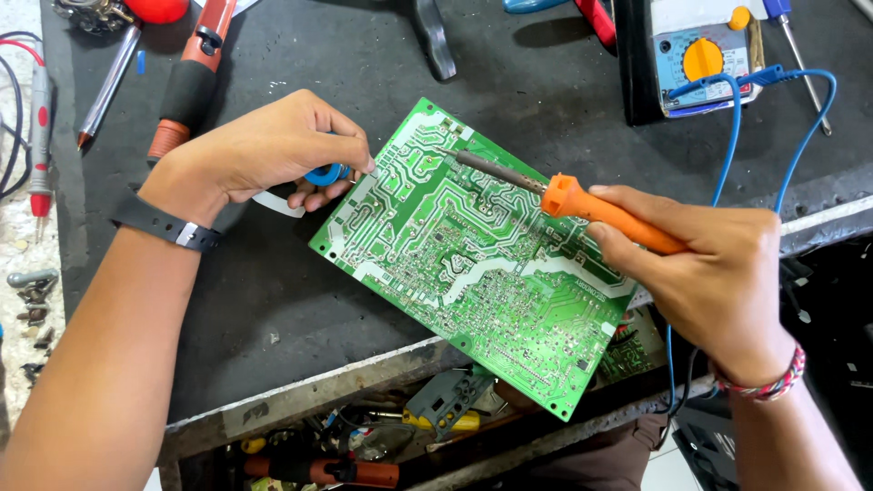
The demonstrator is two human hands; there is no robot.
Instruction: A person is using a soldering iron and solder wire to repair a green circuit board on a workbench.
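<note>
A green circuit board (473, 264) lies solder side up on a dark bench top (300, 300), one corner hanging over the front edge. My right hand (718, 273) grips an orange-handled soldering iron (591, 207), its metal tip resting near the board's upper left area. My left hand (264, 150) holds a small blue spool (326, 175) at the board's upper left edge, fingertips touching the board. A black band sits on my left wrist, a braided bracelet on my right.
A blue and yellow multimeter (700, 55) with blue leads stands at the back right. A red-handled tool (186, 86) and probes lie at the back left. An open drawer (364, 445) of tools sits below the bench edge.
</note>
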